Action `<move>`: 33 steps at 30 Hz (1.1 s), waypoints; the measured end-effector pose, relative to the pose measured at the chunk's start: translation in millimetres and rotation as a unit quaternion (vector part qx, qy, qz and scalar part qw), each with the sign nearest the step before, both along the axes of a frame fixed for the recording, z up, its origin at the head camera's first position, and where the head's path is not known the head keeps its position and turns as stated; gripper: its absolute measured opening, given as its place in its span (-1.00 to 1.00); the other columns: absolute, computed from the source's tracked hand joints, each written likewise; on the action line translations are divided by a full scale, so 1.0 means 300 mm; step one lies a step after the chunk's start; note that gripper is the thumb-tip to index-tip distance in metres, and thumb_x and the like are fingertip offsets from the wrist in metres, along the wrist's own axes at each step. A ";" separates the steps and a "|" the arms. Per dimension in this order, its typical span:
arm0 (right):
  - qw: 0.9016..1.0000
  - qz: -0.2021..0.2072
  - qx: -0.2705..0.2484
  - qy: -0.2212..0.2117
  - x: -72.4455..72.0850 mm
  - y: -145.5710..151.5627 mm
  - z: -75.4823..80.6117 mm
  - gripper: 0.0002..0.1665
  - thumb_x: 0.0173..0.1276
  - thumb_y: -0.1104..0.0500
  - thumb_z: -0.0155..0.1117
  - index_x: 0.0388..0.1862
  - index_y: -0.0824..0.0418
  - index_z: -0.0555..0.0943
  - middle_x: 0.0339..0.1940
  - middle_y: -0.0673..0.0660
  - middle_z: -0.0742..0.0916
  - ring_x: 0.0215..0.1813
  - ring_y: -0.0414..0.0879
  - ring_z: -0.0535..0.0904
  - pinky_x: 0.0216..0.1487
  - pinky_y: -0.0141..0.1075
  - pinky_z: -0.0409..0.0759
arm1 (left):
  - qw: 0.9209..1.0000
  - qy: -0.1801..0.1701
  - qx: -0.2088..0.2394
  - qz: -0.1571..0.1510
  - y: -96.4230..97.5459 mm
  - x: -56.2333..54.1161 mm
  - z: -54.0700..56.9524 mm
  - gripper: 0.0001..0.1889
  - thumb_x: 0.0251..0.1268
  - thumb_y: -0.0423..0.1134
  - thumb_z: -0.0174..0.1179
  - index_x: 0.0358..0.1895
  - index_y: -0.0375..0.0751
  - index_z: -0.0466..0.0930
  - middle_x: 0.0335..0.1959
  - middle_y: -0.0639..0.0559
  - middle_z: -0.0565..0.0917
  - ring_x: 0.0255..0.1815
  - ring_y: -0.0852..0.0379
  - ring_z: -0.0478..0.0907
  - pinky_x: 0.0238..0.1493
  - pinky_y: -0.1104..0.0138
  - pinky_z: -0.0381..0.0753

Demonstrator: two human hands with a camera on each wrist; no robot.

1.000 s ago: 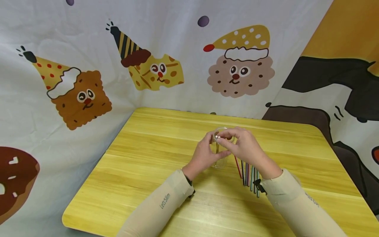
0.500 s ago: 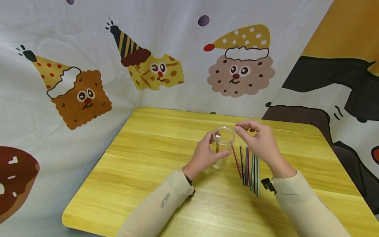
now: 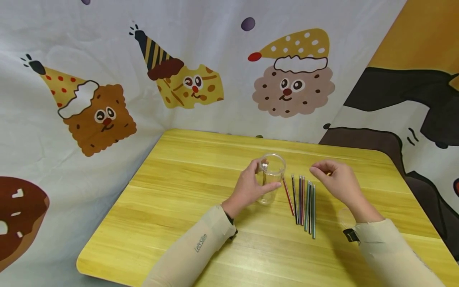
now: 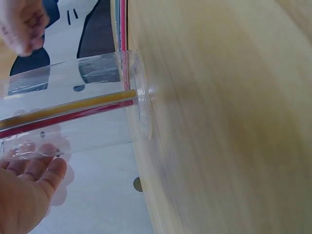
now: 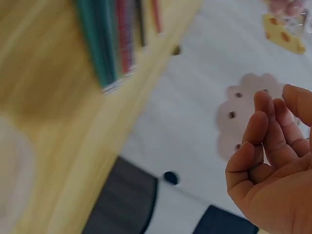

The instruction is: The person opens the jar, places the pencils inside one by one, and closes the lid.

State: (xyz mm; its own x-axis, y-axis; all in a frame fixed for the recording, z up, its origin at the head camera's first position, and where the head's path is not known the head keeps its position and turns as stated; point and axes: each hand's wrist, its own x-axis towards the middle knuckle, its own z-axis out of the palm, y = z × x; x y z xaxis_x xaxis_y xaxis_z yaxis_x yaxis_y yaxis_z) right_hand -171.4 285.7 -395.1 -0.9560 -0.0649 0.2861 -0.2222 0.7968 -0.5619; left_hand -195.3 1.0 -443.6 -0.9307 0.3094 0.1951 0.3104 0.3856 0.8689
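Observation:
My left hand grips the side of a clear plastic jar that stands upright on the table, its mouth uncovered. Inside lean two pencils, one yellow and one red, with their white ends near the rim. Right of the jar lies a row of several pencils in red, black, blue and green. My right hand hovers right of this row with its fingers loosely bent. Nothing shows between those fingers in the right wrist view.
A clear round lid lies on the table near my right wrist, partly hidden by it. The yellow wooden table reaches back to a cloth printed with cartoon biscuits and cheese.
My right hand has moved away from the jar's mouth to the right, past the row of pencils, uncovering the lid. My left hand and the jar stay in place.

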 end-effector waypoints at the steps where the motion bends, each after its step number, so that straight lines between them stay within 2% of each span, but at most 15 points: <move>1: 1.000 -0.002 0.006 -0.010 0.001 0.016 -0.010 -0.70 0.61 -0.01 0.34 -0.03 0.20 0.80 -0.19 0.17 0.85 -0.30 -0.26 0.57 -0.40 -0.38 0.52 | 1.000 -0.001 -0.001 0.000 0.001 0.000 0.001 0.02 0.20 0.17 0.58 0.64 -0.06 0.26 0.45 -0.03 0.60 0.47 -0.01 0.56 0.42 0.00 0.65; 8: 0.995 -0.003 0.048 -0.088 0.008 0.091 -0.075 -0.63 0.63 -0.03 0.31 0.05 0.27 0.76 -0.13 0.22 0.85 -0.18 -0.03 0.71 -0.28 -0.28 0.63 | 1.000 0.000 -0.003 0.001 0.002 0.001 0.000 0.02 0.20 0.18 0.58 0.65 -0.02 0.24 0.44 0.00 0.60 0.47 -0.01 0.56 0.42 0.01 0.65; 14: 0.986 -0.002 0.074 -0.148 0.011 0.122 -0.133 -0.61 0.60 -0.02 0.34 0.07 0.30 0.74 -0.10 0.26 0.84 -0.18 0.01 0.72 -0.24 -0.15 0.68 | 1.000 0.003 -0.003 0.002 0.001 0.004 0.000 0.02 0.20 0.19 0.58 0.65 -0.03 0.24 0.43 0.00 0.60 0.46 -0.01 0.56 0.42 0.01 0.65; 23: 0.978 0.001 0.093 -0.185 0.009 0.118 -0.192 -0.55 0.55 -0.03 0.39 0.09 0.34 0.72 -0.05 0.28 0.85 -0.15 0.04 0.76 -0.12 0.03 0.74 | 1.000 0.002 0.000 0.001 0.005 0.001 -0.002 0.02 0.20 0.20 0.57 0.65 -0.03 0.24 0.46 0.00 0.59 0.50 0.00 0.54 0.46 -0.01 0.62; 33: 0.977 0.001 0.106 -0.184 0.004 0.107 -0.214 -0.57 0.50 -0.04 0.45 0.02 0.32 0.73 -0.10 0.25 0.85 -0.13 0.07 0.76 -0.10 0.05 0.73 | 1.000 -0.012 -0.002 0.004 0.008 -0.002 0.000 0.03 0.20 0.18 0.58 0.65 -0.03 0.24 0.47 -0.03 0.58 0.50 -0.03 0.54 0.45 -0.01 0.62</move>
State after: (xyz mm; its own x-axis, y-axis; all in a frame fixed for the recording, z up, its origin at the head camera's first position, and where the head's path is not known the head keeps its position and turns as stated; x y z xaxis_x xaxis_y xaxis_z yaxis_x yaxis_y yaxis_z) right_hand -170.2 317.8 -459.2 -0.9914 -0.0880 -0.0973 -0.0385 0.9039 -0.4259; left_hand -195.8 3.6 -443.7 -0.9375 0.3024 0.1722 0.2870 0.3918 0.8741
